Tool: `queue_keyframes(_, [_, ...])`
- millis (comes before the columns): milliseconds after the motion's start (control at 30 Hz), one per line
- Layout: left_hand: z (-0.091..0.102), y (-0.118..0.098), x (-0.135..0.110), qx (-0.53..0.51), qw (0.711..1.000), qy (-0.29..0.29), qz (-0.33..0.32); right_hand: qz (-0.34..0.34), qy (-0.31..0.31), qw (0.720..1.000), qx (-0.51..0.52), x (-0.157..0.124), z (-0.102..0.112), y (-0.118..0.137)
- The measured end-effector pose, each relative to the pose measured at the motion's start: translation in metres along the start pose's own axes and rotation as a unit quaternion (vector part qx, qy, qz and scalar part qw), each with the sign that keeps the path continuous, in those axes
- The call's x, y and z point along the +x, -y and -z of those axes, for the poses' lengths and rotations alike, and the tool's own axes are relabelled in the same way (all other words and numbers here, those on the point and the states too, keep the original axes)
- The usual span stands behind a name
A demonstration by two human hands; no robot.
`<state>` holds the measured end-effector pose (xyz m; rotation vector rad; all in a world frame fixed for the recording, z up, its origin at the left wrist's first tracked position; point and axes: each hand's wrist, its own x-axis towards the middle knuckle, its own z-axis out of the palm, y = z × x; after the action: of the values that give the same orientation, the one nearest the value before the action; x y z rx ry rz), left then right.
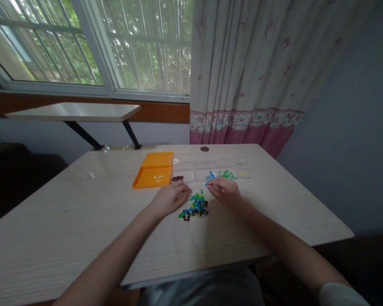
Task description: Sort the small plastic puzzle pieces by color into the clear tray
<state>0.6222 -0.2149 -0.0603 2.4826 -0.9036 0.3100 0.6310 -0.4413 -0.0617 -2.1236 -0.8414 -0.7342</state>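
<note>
A loose pile of small plastic pieces (196,206) in green, blue, dark brown and yellow lies on the table between my hands. My right hand (226,192) pinches a small blue piece (206,184) at its fingertips, just above the pile's right side. To the left, my left hand (170,199) is curled beside the pile; whatever its fingers hold is too small to make out. Beyond both hands lies a clear compartment tray (205,164). Dark brown pieces (178,178), blue pieces (210,175), green pieces (226,174) and yellow pieces (243,173) sit in separate groups along its near row.
An orange case (153,160) rests left of the tray, with a few white pieces (158,178) in its near section. At the back left, a raised shelf (76,111) stands on dark supports. A round dark disc (204,149) is near the table's (92,212) far edge, before the curtain (236,85).
</note>
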Motion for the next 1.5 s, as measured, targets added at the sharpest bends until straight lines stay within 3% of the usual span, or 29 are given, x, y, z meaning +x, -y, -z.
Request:
queue_keyframes(133, [-0.001, 0.007, -0.002, 0.016, 0.999, 0.039, -0.016, -0.049, -0.08, 0.996, 0.0, 0.007, 0.017, -0.007])
queue_keyframes(300, [-0.004, 0.005, -0.003, 0.016, 0.997, 0.061, -0.033, -0.054, -0.124, 0.991, 0.013, 0.01, 0.026, -0.009])
queue_keyframes(1133, [0.0, -0.001, -0.003, 0.061, 0.993, 0.099, -0.035, -0.012, -0.111, 0.993, 0.026, 0.006, 0.019, -0.009])
queue_keyframes(1267, [0.0, 0.0, -0.003, 0.073, 0.992, 0.098, -0.035, -0.052, -0.095, 0.994, -0.022, 0.006, 0.016, -0.024])
queue_keyframes(1500, [0.0, 0.002, -0.004, 0.069, 0.992, 0.096, -0.042, -0.136, -0.014, 0.986, -0.099, 0.002, 0.002, -0.058])
